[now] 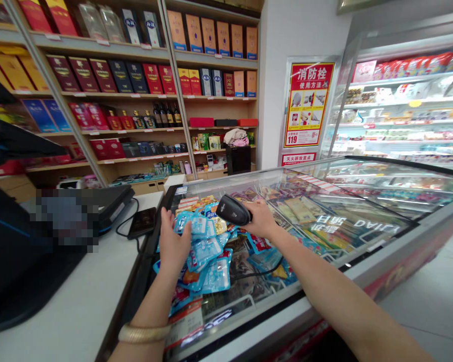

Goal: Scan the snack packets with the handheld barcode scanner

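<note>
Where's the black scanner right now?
In the head view, the scanner is just below centre in the right hand, near the blue packets on the freezer's glass top.

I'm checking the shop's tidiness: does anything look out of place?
Blue packets lie in a loose heap on the freezer's glass lid, by the left hand, unlike the boxes lined up on the shelves. No spill shows.

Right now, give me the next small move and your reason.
Probably tip the black scanner toward the top blue packet: the right hand grips the scanner over the heap of packets, and that packet lies right by the spread left hand.
</note>
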A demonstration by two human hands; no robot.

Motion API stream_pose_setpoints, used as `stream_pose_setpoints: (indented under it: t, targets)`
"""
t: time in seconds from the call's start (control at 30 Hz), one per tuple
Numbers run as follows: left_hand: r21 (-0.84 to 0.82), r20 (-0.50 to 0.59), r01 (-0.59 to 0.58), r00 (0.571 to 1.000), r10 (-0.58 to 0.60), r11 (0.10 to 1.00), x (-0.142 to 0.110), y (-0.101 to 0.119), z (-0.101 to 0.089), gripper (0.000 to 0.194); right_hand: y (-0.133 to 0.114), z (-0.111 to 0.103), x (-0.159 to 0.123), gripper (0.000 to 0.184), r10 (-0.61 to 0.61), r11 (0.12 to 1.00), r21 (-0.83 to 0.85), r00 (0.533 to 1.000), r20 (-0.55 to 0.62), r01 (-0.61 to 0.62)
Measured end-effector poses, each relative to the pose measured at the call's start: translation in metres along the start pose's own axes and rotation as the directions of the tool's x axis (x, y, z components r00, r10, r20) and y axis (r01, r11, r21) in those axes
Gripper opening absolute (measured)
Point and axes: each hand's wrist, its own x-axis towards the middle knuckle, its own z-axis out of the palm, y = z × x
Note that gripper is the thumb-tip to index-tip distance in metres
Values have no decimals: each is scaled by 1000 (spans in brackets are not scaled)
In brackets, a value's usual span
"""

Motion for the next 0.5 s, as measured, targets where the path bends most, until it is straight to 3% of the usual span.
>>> stream_pose_setpoints:
  t: [0.1, 0.2, 0.33, 0.5]
  targets:
    - [259, 82, -187, 982, 171, 948, -1, -4, 1, 79, 6, -1, 1, 20, 104, 991, -80, 994, -14, -105]
    - [343, 69, -251, 968, 242, 905, -2, -3, 0, 67, 13, -1, 1, 25, 192, 969, -151, 981, -29, -195]
    - [383, -16, -231, 967, 256, 894, -3, 0, -3, 60, 23, 1, -1, 28, 229, 958, -175, 973, -4, -226]
    - [408, -44, -105, 990, 135, 907, -5, 6, -5, 56, 24, 7, -4, 24, 209, 956, -218, 978, 26, -198]
